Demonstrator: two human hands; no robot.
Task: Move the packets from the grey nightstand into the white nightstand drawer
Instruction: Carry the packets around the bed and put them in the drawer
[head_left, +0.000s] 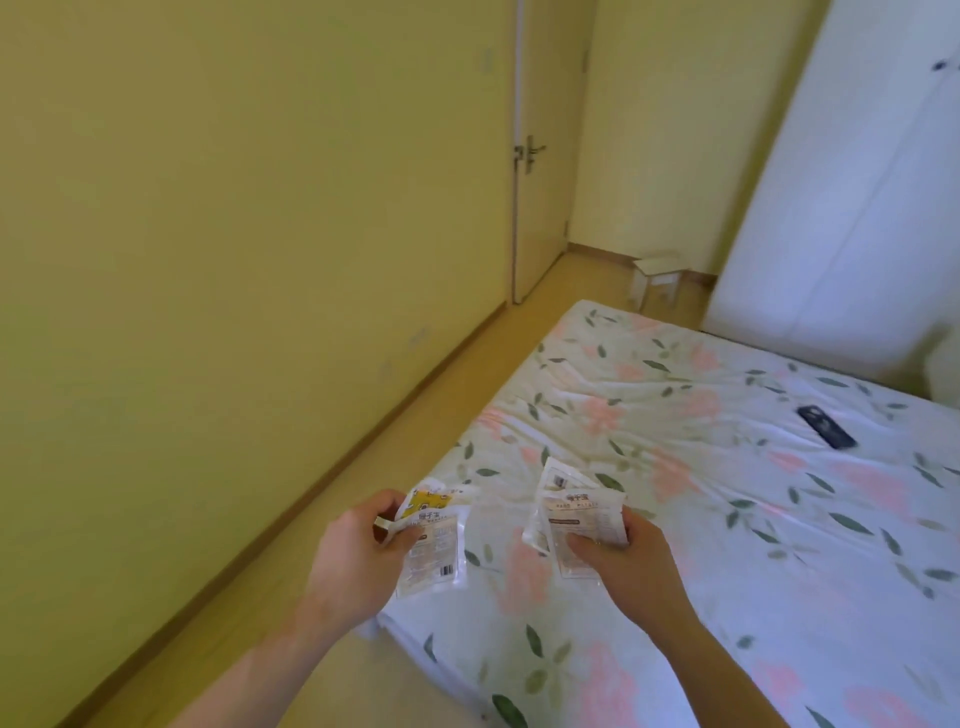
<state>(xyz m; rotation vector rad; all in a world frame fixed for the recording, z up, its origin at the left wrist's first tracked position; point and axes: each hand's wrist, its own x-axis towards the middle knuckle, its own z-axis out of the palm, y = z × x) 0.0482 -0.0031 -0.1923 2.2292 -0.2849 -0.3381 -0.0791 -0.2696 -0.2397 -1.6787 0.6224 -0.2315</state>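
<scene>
My left hand (358, 551) grips a small bunch of white packets (434, 545) with printed labels; one of them shows a yellow patch at its top. My right hand (618, 561) holds another bunch of white packets (574, 512), fanned upward. Both hands are raised over the near corner of the bed, roughly level, about a hand's width apart. Neither nightstand is in view.
A bed with a floral sheet (727, 493) fills the lower right; a dark phone (826, 427) lies on it. A strip of wooden floor (415, 447) runs between bed and yellow wall. Farther off stand a closed door (540, 156), a small cardboard box (657, 280) and a white wardrobe (841, 182).
</scene>
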